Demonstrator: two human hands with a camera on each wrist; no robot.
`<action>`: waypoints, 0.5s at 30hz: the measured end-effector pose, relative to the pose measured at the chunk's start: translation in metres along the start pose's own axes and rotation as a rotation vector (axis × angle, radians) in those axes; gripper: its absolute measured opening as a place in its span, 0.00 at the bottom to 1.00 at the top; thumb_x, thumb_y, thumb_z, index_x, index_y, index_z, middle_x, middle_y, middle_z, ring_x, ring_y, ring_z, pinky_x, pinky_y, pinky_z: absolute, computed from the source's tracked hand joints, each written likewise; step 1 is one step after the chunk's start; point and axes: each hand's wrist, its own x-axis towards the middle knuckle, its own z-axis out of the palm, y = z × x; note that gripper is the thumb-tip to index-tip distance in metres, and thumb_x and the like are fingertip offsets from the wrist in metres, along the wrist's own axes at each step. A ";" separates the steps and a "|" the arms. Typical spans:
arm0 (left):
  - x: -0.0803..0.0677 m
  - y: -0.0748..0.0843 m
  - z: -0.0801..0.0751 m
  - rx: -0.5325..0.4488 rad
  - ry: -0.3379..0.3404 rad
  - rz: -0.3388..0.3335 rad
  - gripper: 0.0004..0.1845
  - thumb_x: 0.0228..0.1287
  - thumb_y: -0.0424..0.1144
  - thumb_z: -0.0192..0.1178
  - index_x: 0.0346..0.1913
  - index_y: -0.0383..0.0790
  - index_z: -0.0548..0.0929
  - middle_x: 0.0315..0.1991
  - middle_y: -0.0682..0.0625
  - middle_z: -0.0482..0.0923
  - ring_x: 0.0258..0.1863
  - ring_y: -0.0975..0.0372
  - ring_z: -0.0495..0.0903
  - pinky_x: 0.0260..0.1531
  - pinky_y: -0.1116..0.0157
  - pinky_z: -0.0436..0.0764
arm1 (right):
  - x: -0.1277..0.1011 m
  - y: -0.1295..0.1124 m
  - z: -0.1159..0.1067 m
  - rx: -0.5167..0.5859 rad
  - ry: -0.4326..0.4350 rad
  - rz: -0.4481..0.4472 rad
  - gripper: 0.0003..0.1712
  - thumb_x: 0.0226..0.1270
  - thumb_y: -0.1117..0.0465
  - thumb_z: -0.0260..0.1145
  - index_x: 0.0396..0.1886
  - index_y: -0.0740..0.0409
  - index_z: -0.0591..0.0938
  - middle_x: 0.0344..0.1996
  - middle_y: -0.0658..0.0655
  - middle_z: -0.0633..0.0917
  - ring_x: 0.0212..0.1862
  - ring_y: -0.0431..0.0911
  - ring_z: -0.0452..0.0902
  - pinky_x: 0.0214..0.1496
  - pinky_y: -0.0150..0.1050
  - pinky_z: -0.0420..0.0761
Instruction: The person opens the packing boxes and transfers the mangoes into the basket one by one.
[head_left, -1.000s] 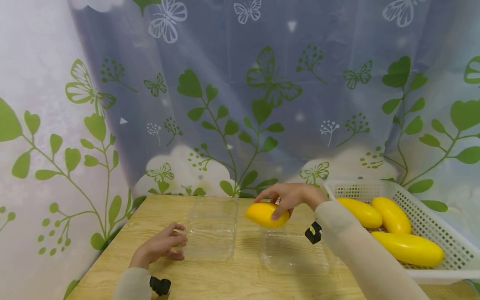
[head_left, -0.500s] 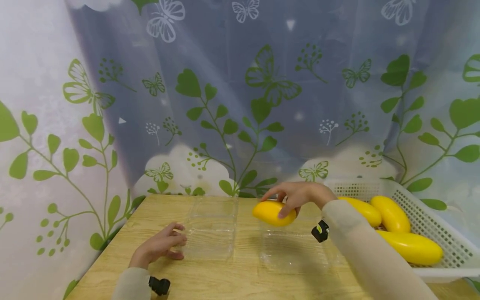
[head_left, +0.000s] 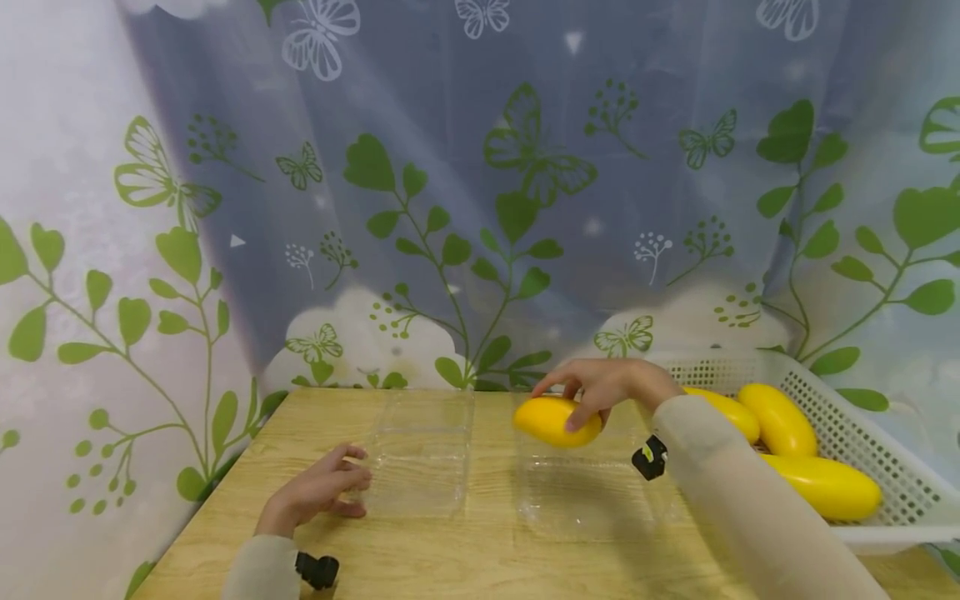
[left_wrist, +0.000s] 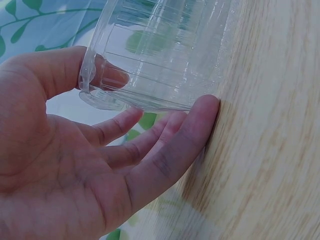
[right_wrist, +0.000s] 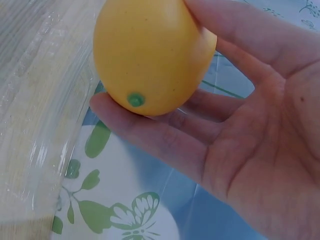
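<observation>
My right hand holds a yellow mango above the far part of the right clear plastic box. In the right wrist view, thumb and fingers grip the mango round its sides, and a small green nub shows at its end. My left hand is at the left side of the other clear plastic box. The left wrist view shows its thumb over the rim of that box, seen through the plastic. Its other fingers lie along the outer wall, one tip low by the tabletop.
A white perforated basket with three yellow mangoes stands at the right, partly behind my right sleeve. The wooden table ends at a patterned curtain behind and at the left.
My right hand has moved slightly right with the mango, over the right box. My left hand has stayed by the left box. The head view has shifted a little.
</observation>
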 end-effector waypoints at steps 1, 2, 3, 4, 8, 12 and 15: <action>0.000 0.000 0.000 0.000 0.001 0.000 0.32 0.78 0.38 0.54 0.73 0.26 0.52 0.63 0.27 0.66 0.62 0.44 0.75 0.47 0.52 0.91 | 0.000 0.001 0.000 0.004 0.003 0.005 0.40 0.64 0.62 0.74 0.76 0.48 0.72 0.61 0.66 0.80 0.52 0.50 0.83 0.42 0.44 0.92; 0.000 0.000 0.000 0.000 0.002 0.001 0.32 0.78 0.38 0.54 0.72 0.25 0.52 0.62 0.27 0.66 0.62 0.45 0.75 0.47 0.52 0.91 | -0.001 0.002 0.000 0.002 0.003 0.005 0.40 0.64 0.62 0.74 0.76 0.48 0.72 0.61 0.66 0.80 0.52 0.50 0.83 0.42 0.43 0.92; 0.000 0.001 0.001 0.000 0.003 0.000 0.32 0.78 0.38 0.54 0.72 0.25 0.52 0.62 0.27 0.67 0.61 0.45 0.75 0.47 0.52 0.91 | -0.002 0.003 0.000 0.006 0.008 0.012 0.40 0.64 0.62 0.74 0.75 0.47 0.72 0.61 0.66 0.80 0.52 0.50 0.82 0.42 0.43 0.92; -0.001 0.001 0.001 -0.001 0.005 -0.001 0.32 0.78 0.38 0.54 0.72 0.26 0.52 0.62 0.27 0.67 0.61 0.46 0.76 0.47 0.52 0.91 | -0.002 0.004 0.000 0.006 0.011 0.013 0.40 0.64 0.62 0.74 0.75 0.47 0.72 0.61 0.66 0.80 0.52 0.50 0.83 0.42 0.44 0.92; 0.000 0.001 0.000 0.002 0.005 0.004 0.32 0.78 0.38 0.54 0.73 0.26 0.52 0.61 0.28 0.68 0.58 0.49 0.77 0.47 0.52 0.91 | -0.006 0.006 -0.001 0.011 0.014 0.024 0.39 0.64 0.62 0.74 0.75 0.45 0.73 0.63 0.66 0.79 0.55 0.51 0.82 0.43 0.44 0.92; 0.001 0.000 0.000 0.000 -0.002 0.005 0.33 0.78 0.38 0.55 0.73 0.26 0.52 0.61 0.28 0.68 0.56 0.51 0.77 0.47 0.52 0.91 | -0.010 0.008 -0.002 0.028 0.010 0.030 0.40 0.65 0.63 0.74 0.76 0.48 0.72 0.64 0.68 0.78 0.57 0.52 0.81 0.43 0.45 0.92; 0.001 -0.001 -0.001 -0.005 -0.006 0.002 0.33 0.78 0.38 0.54 0.73 0.26 0.52 0.61 0.28 0.67 0.56 0.51 0.77 0.47 0.52 0.91 | -0.014 0.010 -0.003 0.041 0.009 0.035 0.40 0.65 0.63 0.74 0.76 0.49 0.71 0.64 0.68 0.78 0.56 0.52 0.82 0.44 0.45 0.92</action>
